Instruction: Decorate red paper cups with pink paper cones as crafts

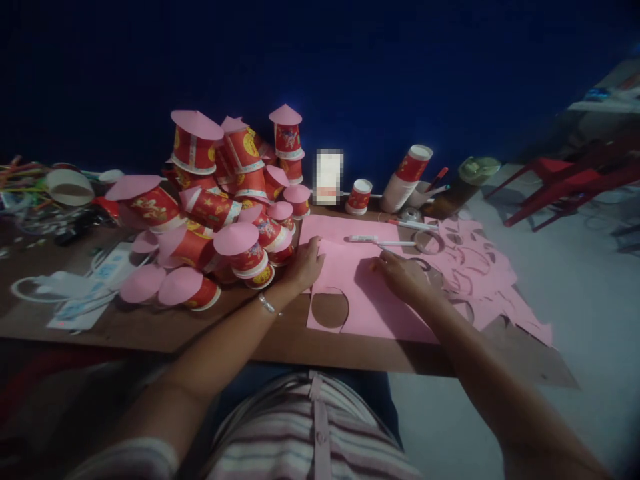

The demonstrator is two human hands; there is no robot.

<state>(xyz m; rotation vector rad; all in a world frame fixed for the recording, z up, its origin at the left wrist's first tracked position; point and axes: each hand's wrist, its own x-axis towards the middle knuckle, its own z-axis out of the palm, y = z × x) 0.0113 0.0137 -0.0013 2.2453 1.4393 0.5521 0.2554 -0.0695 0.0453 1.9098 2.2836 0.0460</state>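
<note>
Pink paper [370,293] lies on the brown table in front of me, with a round hole cut near its lower left corner. My left hand [309,263] presses on the paper's upper left part, its fingers partly curled at the edge. On the right, my right hand [397,273] is closed over the paper, with a slim pointed tool [385,248] showing at its fingertips; most of what it holds is hidden. A white marker [363,239] rests on the paper just beyond both hands.
Red paper cups with pink cone tops [237,247] are piled at the left, near a white power strip [93,290]. Cut pink scraps [480,267], a tape roll [429,241] and stacked cups [407,177] occupy the right. A red stool [555,183] stands beyond.
</note>
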